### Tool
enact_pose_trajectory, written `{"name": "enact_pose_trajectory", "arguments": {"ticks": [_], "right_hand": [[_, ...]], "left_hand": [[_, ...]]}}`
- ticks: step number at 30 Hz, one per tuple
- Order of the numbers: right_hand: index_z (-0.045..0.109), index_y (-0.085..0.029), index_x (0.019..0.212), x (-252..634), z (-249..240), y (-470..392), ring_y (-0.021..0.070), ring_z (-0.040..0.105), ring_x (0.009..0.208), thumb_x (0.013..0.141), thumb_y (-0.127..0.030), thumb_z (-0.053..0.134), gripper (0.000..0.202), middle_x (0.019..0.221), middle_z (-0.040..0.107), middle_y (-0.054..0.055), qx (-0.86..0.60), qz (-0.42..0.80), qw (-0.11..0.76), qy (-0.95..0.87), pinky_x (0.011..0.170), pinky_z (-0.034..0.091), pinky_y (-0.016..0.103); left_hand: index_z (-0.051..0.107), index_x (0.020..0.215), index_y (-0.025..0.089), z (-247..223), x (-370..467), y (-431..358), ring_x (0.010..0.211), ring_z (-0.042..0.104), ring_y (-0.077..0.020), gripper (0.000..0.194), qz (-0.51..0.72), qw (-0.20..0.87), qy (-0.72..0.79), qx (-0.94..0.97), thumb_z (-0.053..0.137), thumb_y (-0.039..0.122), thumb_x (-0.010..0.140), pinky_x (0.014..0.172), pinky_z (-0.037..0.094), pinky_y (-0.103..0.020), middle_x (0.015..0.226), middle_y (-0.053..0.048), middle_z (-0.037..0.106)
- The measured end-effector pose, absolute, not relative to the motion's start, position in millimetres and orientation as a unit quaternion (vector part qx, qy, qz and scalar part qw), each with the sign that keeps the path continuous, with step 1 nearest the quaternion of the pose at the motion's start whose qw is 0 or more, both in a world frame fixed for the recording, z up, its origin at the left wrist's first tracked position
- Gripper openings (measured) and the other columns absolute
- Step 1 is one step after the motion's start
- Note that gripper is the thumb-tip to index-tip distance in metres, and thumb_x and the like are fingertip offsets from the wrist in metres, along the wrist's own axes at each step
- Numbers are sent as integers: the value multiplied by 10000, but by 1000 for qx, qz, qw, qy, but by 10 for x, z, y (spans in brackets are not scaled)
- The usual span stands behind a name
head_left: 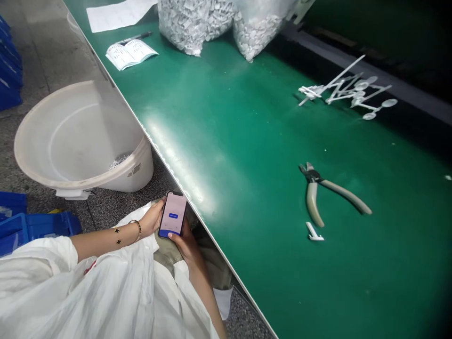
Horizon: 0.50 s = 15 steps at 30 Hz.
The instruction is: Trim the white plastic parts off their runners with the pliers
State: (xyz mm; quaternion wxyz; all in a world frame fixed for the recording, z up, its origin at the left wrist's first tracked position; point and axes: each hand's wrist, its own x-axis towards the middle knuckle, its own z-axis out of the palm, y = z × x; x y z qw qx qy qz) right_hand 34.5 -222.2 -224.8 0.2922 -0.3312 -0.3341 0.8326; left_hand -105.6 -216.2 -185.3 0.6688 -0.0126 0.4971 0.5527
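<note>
A smartphone [173,209] with a lit pinkish screen and a blue band along its bottom rests in both my hands, over my lap beside the table edge. My left hand [154,217] is closed round the phone's left side, its fingers partly hidden behind it. My right hand [184,241] grips the lower right corner, the thumb lying on the screen's bottom. On the green table [247,197], away from both hands, lie side cutters [314,181] with pale handles, their jaws apart. Just below them is a small white plastic piece [314,233].
White plastic sprues [348,92] lie at the table's far right. Clear bags of small white parts [197,23] stand at the back, near an open booklet [130,54], a pen [139,36] and a paper sheet [118,15]. A large white tub [81,136] and blue bins [42,228] are at left.
</note>
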Motion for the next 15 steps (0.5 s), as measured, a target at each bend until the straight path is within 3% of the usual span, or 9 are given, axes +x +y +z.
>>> {"name": "enact_pose_trajectory", "arguments": {"ticks": [8, 15], "right_hand": [[563, -254, 1065, 312, -2193, -2225, 247, 540, 1047, 599, -185, 692, 489, 978, 647, 7, -374, 822, 297, -311, 943, 418, 387], [557, -293, 1074, 348, -2300, -2296, 235, 535, 1062, 612, -196, 700, 493, 1049, 628, 12, -423, 807, 286, -297, 951, 418, 399]], "left_hand": [[567, 1096, 118, -1849, -1103, -2120, 898, 629, -206, 398, 545, 666, 510, -9, 500, 412, 835, 859, 486, -350, 977, -103, 666], [532, 1152, 138, -1835, -1104, -2107, 930, 618, -203, 415, 539, 668, 513, 5, 495, 410, 840, 877, 480, -359, 1022, -100, 653]]}}
